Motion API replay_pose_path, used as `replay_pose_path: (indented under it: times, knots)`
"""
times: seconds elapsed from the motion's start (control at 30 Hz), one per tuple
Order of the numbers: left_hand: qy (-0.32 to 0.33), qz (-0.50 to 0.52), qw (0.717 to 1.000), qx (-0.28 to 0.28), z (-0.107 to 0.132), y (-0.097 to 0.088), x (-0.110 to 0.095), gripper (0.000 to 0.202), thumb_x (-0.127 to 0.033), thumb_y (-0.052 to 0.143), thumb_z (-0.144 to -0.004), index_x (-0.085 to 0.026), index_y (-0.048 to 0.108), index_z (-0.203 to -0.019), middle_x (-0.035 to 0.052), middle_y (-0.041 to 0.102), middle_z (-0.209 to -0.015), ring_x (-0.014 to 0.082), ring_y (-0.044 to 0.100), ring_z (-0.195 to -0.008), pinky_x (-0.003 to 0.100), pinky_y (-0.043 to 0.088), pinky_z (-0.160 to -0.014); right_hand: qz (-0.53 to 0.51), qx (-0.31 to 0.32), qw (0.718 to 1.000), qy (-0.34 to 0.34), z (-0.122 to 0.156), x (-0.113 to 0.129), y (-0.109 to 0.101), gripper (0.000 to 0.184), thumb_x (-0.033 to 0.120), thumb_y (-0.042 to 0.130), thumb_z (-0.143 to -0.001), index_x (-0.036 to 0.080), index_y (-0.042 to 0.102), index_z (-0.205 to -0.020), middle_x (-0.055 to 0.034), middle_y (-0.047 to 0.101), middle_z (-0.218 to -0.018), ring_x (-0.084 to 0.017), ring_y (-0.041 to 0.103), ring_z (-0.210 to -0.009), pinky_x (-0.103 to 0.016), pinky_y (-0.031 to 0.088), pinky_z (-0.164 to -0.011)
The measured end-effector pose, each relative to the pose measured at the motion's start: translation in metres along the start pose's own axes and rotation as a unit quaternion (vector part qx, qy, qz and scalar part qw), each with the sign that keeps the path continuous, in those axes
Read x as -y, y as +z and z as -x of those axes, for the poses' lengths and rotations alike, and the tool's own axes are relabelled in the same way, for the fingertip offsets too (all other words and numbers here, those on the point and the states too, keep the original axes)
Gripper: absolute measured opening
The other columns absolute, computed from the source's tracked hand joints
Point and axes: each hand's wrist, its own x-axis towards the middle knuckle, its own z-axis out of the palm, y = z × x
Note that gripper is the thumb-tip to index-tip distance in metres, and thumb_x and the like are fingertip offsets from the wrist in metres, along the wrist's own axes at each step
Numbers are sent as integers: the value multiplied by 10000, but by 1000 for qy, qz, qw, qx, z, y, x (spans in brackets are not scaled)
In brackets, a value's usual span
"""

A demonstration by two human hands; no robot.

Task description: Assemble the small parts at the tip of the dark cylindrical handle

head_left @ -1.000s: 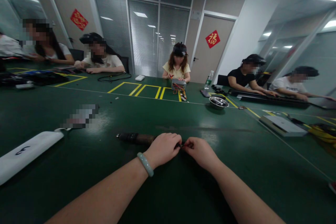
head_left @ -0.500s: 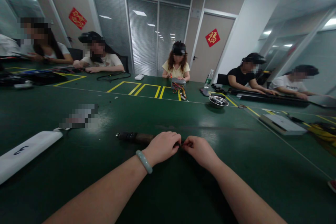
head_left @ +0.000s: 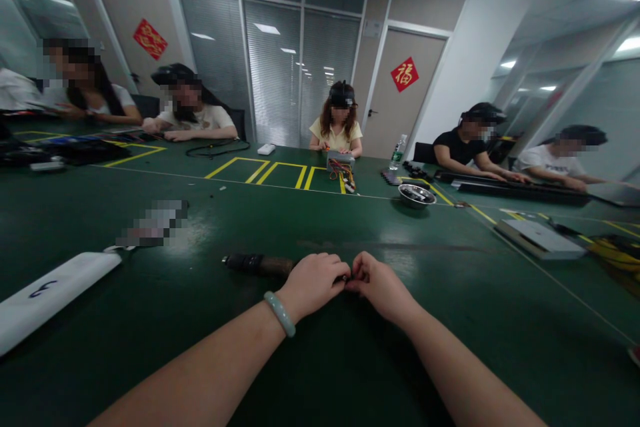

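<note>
A long dark tool with a brown handle (head_left: 257, 263) lies on the green table (head_left: 320, 360) and points left. My left hand (head_left: 313, 283), with a pale green bangle on its wrist, is closed over the tool's right end. My right hand (head_left: 380, 285) is closed in a pinch right against the left hand's fingertips, on a small dark piece at the tool's tip that I cannot make out. Both fists touch each other and rest on the table.
A white flat case (head_left: 53, 290) lies at the near left. A metal bowl (head_left: 416, 195), a grey flat device (head_left: 537, 239) and yellow cables (head_left: 617, 250) sit to the right. Several other people sit at work round the far side.
My right hand has drawn in closer to the left, so the two fists now meet. The tool has stayed in place.
</note>
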Motion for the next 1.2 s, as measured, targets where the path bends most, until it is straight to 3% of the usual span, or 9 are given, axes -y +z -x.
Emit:
replay_pose_path:
  times: [0.3,0.53,0.8,1.2]
  knots:
    - [-14,-4,1000,-11,-2,4,-1,84,-300,578,-864,-237,632,-871,2,595,-863,173,562,-833,301,409,-734,30,27,999,28,6,7,-8,231,349,658,-760,215,589,-936,9,662,-793,-137,593,-696,-219,368,-563]
    - [-10,1,1000,-8,-3,5,-1,104,-307,565,-875,-236,641,-881,8,600,-885,171,561,-848,306,404,-739,70,58,994,59,7,10,-13,184,359,570,-826,221,691,-819,9,677,-687,-127,587,-621,-221,339,-543]
    - [-10,-7,1000,-7,-3,7,0,106,-323,588,-866,-236,630,-911,14,597,-899,182,567,-883,310,410,-756,76,17,995,56,3,7,-11,194,367,602,-789,203,705,-791,2,668,-681,-126,568,-606,-214,319,-521]
    - [-13,19,1000,-16,0,3,-1,124,-286,608,-827,-222,565,-924,10,611,-919,200,563,-892,321,413,-755,49,29,998,33,1,2,-15,199,374,602,-775,218,715,-823,0,688,-734,-139,599,-647,-225,380,-575]
